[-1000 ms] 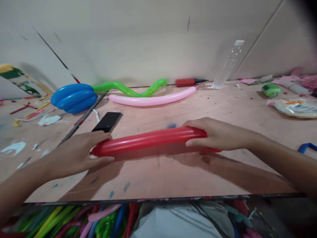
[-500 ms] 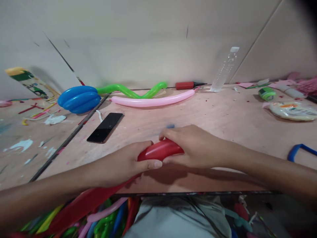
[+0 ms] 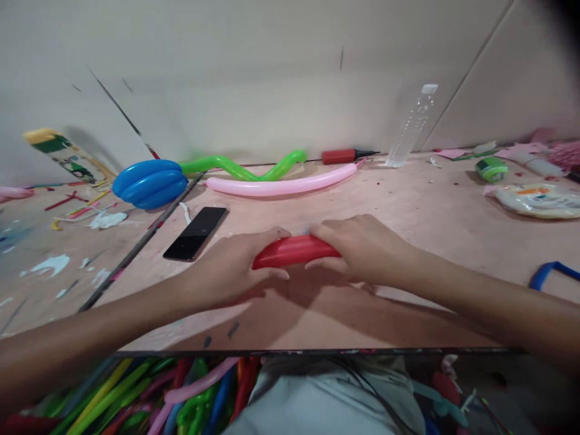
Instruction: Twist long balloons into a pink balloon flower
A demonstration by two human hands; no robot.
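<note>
Between my hands, just above the tabletop, is a red balloon [image 3: 294, 251], lying roughly level with both ends covered by my palms. My left hand [image 3: 242, 257] wraps its left end, thumb along the near side. On the right end, my right hand [image 3: 348, 244] grips it with fingers over the far side and thumb below. Left of my left hand lies a black phone [image 3: 196, 234]. Farther back rest a long pink balloon [image 3: 281, 186], a bent green balloon [image 3: 254, 172] and a blue balloon cluster [image 3: 151, 184].
Against the wall are a red hand pump [image 3: 339, 156] and a clear plastic bottle [image 3: 413, 128]. A white packet [image 3: 539, 201] and a blue balloon strip [image 3: 541, 275] lie to the right. Several coloured balloons [image 3: 136, 393] fill the space below the table's front edge.
Both hands have moved slightly up and away from me with the red balloon, which now lies more level. Its long red tail, which hung under my left arm, is out of sight there.
</note>
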